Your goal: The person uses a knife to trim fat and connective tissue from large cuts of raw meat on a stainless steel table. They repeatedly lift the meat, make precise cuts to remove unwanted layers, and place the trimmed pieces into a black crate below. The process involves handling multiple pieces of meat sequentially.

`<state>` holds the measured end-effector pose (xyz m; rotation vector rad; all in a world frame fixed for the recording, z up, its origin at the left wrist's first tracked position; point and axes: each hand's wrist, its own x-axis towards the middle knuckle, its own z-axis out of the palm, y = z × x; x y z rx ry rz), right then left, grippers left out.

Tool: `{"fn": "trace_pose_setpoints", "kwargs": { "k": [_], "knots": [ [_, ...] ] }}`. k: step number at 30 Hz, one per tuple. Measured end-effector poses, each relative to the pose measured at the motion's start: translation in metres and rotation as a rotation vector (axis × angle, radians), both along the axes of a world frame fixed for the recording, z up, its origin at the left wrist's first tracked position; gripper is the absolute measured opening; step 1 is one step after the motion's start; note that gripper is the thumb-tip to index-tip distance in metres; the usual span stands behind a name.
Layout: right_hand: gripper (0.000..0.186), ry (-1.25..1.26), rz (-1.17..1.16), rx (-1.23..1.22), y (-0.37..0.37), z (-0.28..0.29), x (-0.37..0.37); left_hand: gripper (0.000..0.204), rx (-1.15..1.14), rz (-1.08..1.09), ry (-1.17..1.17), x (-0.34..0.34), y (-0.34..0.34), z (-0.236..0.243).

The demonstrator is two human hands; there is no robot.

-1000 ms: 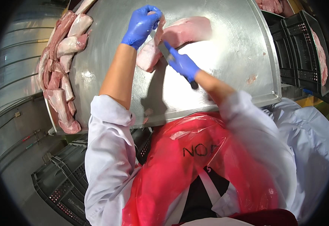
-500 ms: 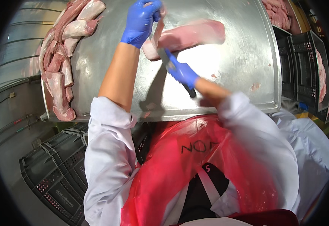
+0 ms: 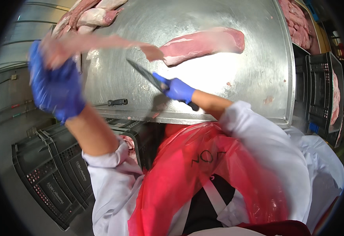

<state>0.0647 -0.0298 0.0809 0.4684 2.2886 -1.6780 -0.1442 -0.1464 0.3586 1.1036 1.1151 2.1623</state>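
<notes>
My left hand (image 3: 58, 84), in a blue glove and blurred by motion, grips one end of a long strip of meat trimming (image 3: 101, 41). The strip stretches to the right, its free end hanging by the left end of the pork loin (image 3: 205, 44); whether they touch I cannot tell. The loin lies on the metal table (image 3: 219, 82). My right hand (image 3: 178, 89), also gloved in blue, is closed round the handle of a knife (image 3: 143, 74). Its blade points up and to the left, apart from the loin.
More meat pieces (image 3: 95, 16) are heaped at the table's far left. A second, black-handled tool (image 3: 117, 102) lies near the front edge. Dark crates (image 3: 56, 165) stand below left, one holding meat. Other crates (image 3: 319, 84) and a meat-filled container (image 3: 297, 25) stand at the right.
My left hand has swung left and nearer with the strip, away from the loin. The knife has moved left and nearer, off the meat. The black-handled tool has come into view.
</notes>
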Motion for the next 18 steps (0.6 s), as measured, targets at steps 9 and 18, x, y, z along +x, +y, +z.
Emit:
{"fn": "trace_pose_setpoints", "kwargs": {
  "k": [9, 18],
  "knots": [
    [0.082, 0.129, -0.725, -0.175, 0.152, -0.039, 0.01, 0.054, -0.331, 1.059, 0.413, 0.054, -0.358, 0.043],
    [0.083, 0.0, -0.585, -0.148, 0.078, -0.028, 0.05, 0.046, -1.897, 0.503, 0.401, 0.097, -0.326, -0.004]
  ]
}}
